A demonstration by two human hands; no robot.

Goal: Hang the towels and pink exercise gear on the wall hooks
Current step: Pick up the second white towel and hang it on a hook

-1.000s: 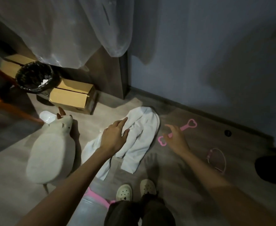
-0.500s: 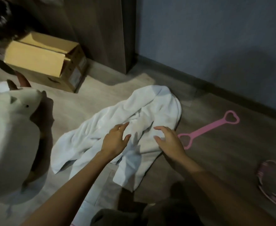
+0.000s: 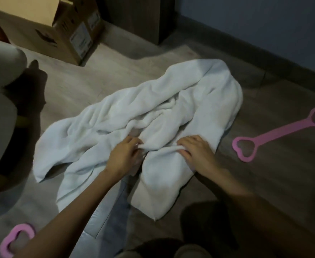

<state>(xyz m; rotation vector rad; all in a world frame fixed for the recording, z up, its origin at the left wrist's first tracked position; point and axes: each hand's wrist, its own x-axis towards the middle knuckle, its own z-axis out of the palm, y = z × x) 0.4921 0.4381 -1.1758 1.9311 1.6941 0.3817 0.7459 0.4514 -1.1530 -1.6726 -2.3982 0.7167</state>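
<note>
Hands pinch a fold of the white towel (image 3: 171, 112) crumpled on the floor (image 3: 276, 183): left hand (image 3: 124, 157) and right hand (image 3: 195, 150) both grip it (2 pink heart-ended straps (image 3: 281, 135) lie nearby, 1 just right of it)

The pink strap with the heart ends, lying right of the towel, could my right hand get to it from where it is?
Probably yes. The right hand is pinching the towel, and the pink strap lies on bare floor just beyond it with nothing between, though the hand would have to let go first.
</note>
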